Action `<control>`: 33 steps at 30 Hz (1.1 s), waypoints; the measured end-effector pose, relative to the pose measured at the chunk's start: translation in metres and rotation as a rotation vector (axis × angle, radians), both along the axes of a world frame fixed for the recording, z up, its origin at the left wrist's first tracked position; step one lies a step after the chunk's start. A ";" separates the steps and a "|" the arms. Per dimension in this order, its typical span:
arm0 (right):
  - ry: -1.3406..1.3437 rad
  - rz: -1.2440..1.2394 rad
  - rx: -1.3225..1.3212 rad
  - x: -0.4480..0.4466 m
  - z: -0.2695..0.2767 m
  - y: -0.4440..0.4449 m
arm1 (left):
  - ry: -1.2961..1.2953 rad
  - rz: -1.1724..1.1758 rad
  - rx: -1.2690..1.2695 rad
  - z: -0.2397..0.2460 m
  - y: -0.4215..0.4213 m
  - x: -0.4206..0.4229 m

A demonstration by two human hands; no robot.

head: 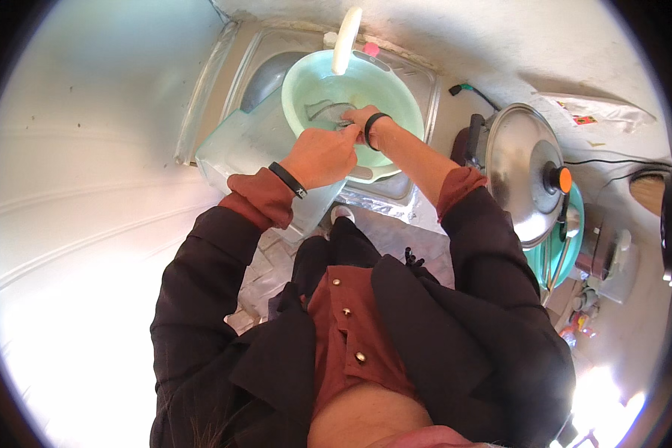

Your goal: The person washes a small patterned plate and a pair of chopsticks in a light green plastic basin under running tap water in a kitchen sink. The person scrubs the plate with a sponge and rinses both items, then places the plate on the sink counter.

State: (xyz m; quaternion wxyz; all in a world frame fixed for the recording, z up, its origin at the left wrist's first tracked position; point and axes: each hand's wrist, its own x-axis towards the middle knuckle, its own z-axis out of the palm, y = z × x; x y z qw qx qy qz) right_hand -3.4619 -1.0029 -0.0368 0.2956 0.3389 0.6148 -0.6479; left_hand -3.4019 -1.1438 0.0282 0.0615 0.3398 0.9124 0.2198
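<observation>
A light green plastic basin [403, 101] stands in a stainless steel sink [425, 84] beneath a pale tap spout [347, 42]. Both hands meet over the basin's near part. My left hand [323, 157], with a black wristband, has its fingers closed at a thin greyish piece of fabric or mesh [327, 111], whose far part lies inside the basin. My right hand [364, 120], also banded at the wrist, reaches in and pinches the same piece. The fingers partly hide it, so its exact kind cannot be told.
A translucent greenish plastic sheet or container [252, 148] lies left of the basin, over the sink's edge. At right stand a large lidded metal pot [515, 168] and a green basin [575, 224] holding utensils. A black cable [481, 95] runs behind the pot. A wall rises at left.
</observation>
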 end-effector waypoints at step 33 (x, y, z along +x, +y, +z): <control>-0.035 -0.044 -0.186 -0.002 0.005 0.045 | 0.121 -0.119 0.346 0.005 -0.006 0.003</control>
